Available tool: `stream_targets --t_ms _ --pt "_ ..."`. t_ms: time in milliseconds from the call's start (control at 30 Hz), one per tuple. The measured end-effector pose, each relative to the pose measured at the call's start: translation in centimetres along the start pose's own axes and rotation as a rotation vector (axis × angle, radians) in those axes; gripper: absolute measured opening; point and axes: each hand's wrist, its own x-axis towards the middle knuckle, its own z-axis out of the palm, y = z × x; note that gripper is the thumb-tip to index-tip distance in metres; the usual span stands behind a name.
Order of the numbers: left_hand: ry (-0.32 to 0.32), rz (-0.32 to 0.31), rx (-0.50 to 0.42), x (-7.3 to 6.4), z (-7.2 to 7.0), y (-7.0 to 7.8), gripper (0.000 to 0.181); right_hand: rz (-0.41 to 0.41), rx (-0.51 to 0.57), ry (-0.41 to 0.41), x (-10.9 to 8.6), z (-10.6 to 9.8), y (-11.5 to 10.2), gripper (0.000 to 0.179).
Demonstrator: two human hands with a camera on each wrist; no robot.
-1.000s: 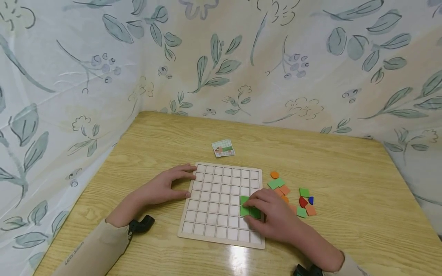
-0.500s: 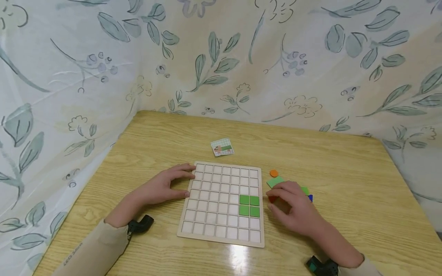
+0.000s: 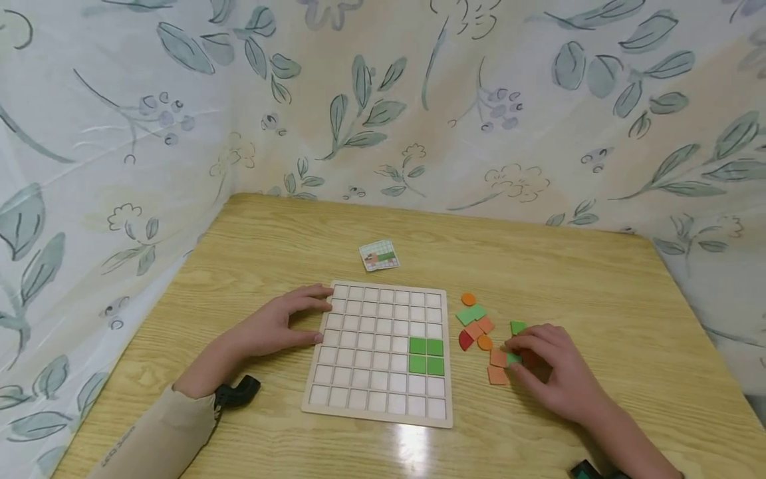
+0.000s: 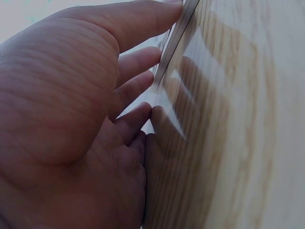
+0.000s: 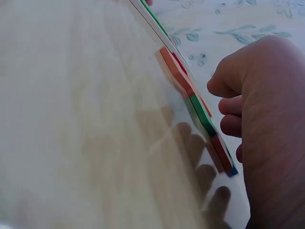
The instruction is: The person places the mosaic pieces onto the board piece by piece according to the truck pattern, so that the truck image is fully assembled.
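Note:
A pale wooden grid board [image 3: 359,359] lies on the table, with several green square tiles [image 3: 417,346] set in cells by its right edge. My left hand [image 3: 269,329] rests along the board's left edge, fingers relaxed, thumb and fingertips touching the rim. To the right of the board is a loose group of flat pieces: orange squares [image 3: 497,376], orange discs [image 3: 469,299], light green tiles [image 3: 471,315] and a red rounded piece [image 3: 465,340]. My right hand [image 3: 559,372] is over the right part of this group, fingers loosely bent, partly hiding some pieces. In the right wrist view nothing shows between its fingertips.
Beyond the board lies a small picture card [image 3: 379,255] with a coloured grid design. A floral cloth [image 3: 383,100] hangs behind and beside the wooden table [image 3: 287,233]. Black devices [image 3: 238,392] are strapped at the wrists.
My right hand has moved off the green tiles on the board and rightward over the loose pieces. The red piece near the board now shows fully. My left hand stays at the board's edge.

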Motion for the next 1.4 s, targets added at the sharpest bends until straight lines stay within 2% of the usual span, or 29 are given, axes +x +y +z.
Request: stream_targets --t_ms 167,300,500,600,800,933,1033,1233,1400 --pt "-0.004 -0.02 -0.012 0.0 -0.2 0.1 0.055 0.026 -0.026 -0.018 -0.8 -0.7 0.2 0.043" --pt "-0.004 -0.013 -0.012 0.0 -0.1 0.1 0.055 -0.002 -0.057 -0.026 -0.9 -0.9 0.3 0.045" --pt "-0.011 -0.003 -0.011 0.2 0.0 0.0 0.056 -0.001 -0.076 -0.048 -1.2 -0.8 0.5 0.045" --pt "-0.012 -0.001 -0.011 0.2 -0.1 0.0 0.055 0.032 -0.059 -0.037 -1.2 -0.8 0.6 0.043" --pt "-0.008 0.001 -0.002 0.2 -0.1 -0.2 0.055 0.178 -0.05 0.067 -0.8 -0.8 0.6 0.029" --pt "-0.011 0.005 0.001 0.2 0.0 -0.1 0.056 0.235 -0.045 0.1 -0.5 -0.8 1.0 0.028" --pt "-0.007 0.005 0.0 0.1 0.1 -0.1 0.056 0.265 -0.043 0.086 -0.2 -0.8 1.4 0.032" --pt "-0.008 0.0 0.001 0.0 0.1 -0.3 0.056 0.349 -0.062 -0.004 0.1 -0.7 1.5 0.038" --pt "0.0 0.02 0.012 0.0 0.2 -0.4 0.056 0.326 -0.078 -0.006 0.5 -0.7 1.8 0.037"
